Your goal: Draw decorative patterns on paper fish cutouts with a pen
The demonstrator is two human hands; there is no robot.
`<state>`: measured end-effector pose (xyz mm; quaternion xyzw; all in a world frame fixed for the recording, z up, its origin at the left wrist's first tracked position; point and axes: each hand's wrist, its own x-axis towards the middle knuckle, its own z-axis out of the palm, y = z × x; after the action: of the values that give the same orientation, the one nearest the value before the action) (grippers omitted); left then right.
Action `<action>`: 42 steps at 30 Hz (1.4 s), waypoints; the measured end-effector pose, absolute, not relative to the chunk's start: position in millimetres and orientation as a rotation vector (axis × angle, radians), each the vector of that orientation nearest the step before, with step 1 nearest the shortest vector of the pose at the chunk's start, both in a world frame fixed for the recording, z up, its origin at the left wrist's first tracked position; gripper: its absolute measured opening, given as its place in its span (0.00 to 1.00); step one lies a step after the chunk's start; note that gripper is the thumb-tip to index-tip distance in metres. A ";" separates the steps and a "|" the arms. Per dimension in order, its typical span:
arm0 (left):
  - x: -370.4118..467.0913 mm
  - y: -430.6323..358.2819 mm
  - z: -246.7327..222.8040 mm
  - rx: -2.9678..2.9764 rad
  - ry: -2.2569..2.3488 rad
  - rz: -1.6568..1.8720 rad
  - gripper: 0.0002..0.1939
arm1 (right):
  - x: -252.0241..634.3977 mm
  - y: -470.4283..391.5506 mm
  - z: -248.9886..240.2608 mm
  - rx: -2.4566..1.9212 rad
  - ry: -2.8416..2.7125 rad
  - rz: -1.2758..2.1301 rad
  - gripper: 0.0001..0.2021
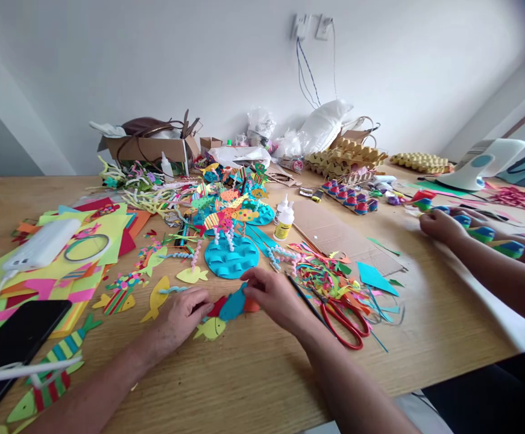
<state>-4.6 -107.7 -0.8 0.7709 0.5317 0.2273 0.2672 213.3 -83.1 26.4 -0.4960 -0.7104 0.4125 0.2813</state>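
Near the front middle of the table, my left hand pinches the left end of a small group of paper cutouts, where a red piece shows. A blue paper fish lies in the middle of the group, between my hands. Thumb and fingers of my right hand close on its right end, by an orange piece. Just below sits a yellow-green paper fish. Behind my hands stands a round blue base with twisted stems and paper fish on it. A yellow fish lies left of my left hand.
Red-handled scissors and paper scraps lie right of my right hand. Glue bottles stand behind. Coloured sheets, a black phone and a white device are at left. Another person's hands hold painted egg-carton pieces at right.
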 end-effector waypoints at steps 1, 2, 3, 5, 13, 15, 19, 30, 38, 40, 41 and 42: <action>-4.1 -108.2 -1.2 2.082 1.440 0.620 0.14 | 218.2 -81.2 28.7 -1.339 -1.852 1.092 0.07; -3.4 -108.8 -1.7 2.083 1.443 0.627 0.14 | 222.6 -79.3 30.5 -1.346 -1.809 1.080 0.05; -2.7 -109.3 -2.4 2.083 1.445 0.633 0.14 | 226.3 -77.7 31.6 -1.338 -1.772 1.087 0.05; -1.3 -110.5 -3.6 2.074 1.454 0.657 0.11 | 231.1 -75.9 32.1 -1.313 -1.756 1.142 0.05; 0.1 -112.2 11.3 1.927 1.430 0.813 0.24 | 228.6 -83.6 32.8 -1.033 -1.716 1.628 0.07; 6.9 -110.2 19.6 1.747 1.316 0.761 0.27 | 227.7 -86.1 36.8 -0.966 -1.664 1.718 0.09; 29.4 -105.2 30.4 1.495 1.108 0.643 0.31 | 227.7 -88.5 42.1 -0.869 -1.570 1.817 0.15; 32.6 -108.5 31.5 1.182 1.098 0.722 0.27 | 239.4 -77.7 37.3 -0.801 -1.244 1.669 0.16; 20.6 -103.8 15.9 1.377 1.187 0.724 0.14 | 244.9 -74.5 39.6 -0.679 -0.965 1.697 0.12; 18.6 -102.7 14.0 1.486 1.172 0.749 0.09 | 244.4 -74.7 38.5 -0.687 -0.991 1.707 0.12; 17.0 -102.3 13.5 1.546 1.160 0.765 0.08 | 244.2 -74.7 37.8 -0.690 -1.008 1.709 0.12; 14.9 -102.0 13.2 1.608 1.147 0.781 0.07 | 244.1 -74.8 37.2 -0.695 -1.028 1.708 0.12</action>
<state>14.9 -102.0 13.2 0.6611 0.4716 0.3210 0.4874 244.1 -74.8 37.2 -0.2866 -0.4236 0.7041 0.4926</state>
